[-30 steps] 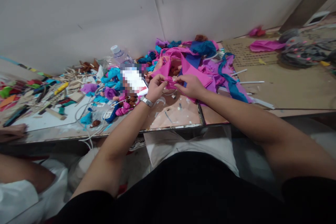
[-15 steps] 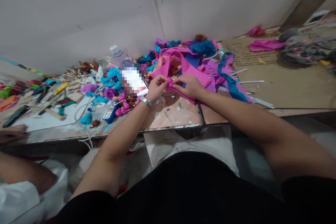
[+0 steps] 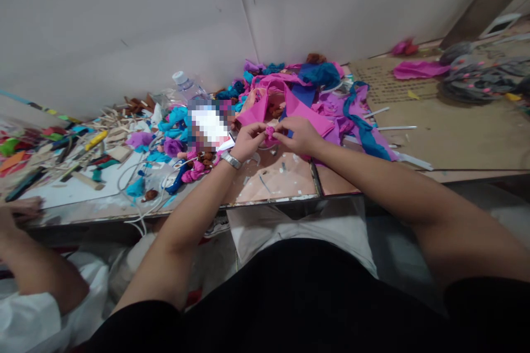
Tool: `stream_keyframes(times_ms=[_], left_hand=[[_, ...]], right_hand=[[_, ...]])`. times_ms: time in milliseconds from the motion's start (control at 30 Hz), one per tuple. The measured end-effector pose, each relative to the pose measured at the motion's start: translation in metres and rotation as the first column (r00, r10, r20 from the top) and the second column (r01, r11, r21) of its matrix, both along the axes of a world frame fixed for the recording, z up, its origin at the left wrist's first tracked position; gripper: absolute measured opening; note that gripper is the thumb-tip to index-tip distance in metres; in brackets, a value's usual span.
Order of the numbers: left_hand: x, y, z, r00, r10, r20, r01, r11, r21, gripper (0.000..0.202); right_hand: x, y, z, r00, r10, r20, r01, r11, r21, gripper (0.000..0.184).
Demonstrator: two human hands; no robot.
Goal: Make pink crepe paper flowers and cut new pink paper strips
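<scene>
Between my two hands is a small crumpled pink paper flower (image 3: 270,132), pinched from both sides just above the table. My left hand (image 3: 248,142), with a watch (image 3: 231,159) at the wrist, grips its left side with closed fingertips. On its other side my right hand (image 3: 298,134) pinches it, fingers curled. Behind the hands lies a folded sheet of pink crepe paper (image 3: 304,112), with purple crepe paper (image 3: 336,127) and a teal strip (image 3: 366,135) to the right.
A phone (image 3: 211,124) with a blurred screen and a plastic bottle (image 3: 188,85) stand left of my hands. Further left are wood scraps, a yellow-handled tool (image 3: 96,139) and another person's hand (image 3: 22,208). Brown cardboard (image 3: 447,138) covers the right side.
The pink paper at my fingertips is now a more compact bunch. The pink length that ran below my right hand no longer shows. The neighbouring person's arm has risen.
</scene>
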State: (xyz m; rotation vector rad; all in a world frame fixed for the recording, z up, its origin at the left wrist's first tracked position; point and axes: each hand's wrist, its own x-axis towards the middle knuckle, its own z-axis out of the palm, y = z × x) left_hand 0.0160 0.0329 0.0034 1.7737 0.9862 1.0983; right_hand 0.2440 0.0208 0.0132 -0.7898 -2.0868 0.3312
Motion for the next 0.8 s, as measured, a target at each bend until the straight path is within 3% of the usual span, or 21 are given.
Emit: stream_keyframes(times_ms=[167, 433, 600, 800], left_hand=[[-0.0005, -0.005, 0.001, 0.984, -0.057, -0.168, 0.083, 0.985, 0.153, 0.034], [-0.004, -0.0052, 0.0045, 0.984, -0.138, -0.11, 0.146, 0.987, 0.072, 0.041], [0.0006, -0.0063, 0.0056, 0.996, -0.08, -0.029, 0.08, 0.997, -0.009, 0.045], [0.001, 0.001, 0.0061, 0.998, 0.027, 0.056, -0.028, 1.0, 0.013, 0.037]], right_hand=[[-0.0005, -0.0014, -0.0002, 1.0, -0.01, -0.007, 0.01, 1.0, -0.009, 0.027], [0.0001, 0.0002, 0.0002, 0.999, -0.015, -0.033, 0.014, 0.999, -0.035, 0.029], [0.0002, -0.0011, 0.0003, 0.998, -0.028, -0.056, 0.024, 0.998, -0.059, 0.029], [0.0008, -0.0011, -0.0014, 0.998, -0.035, -0.045, 0.032, 0.998, -0.052, 0.028]])
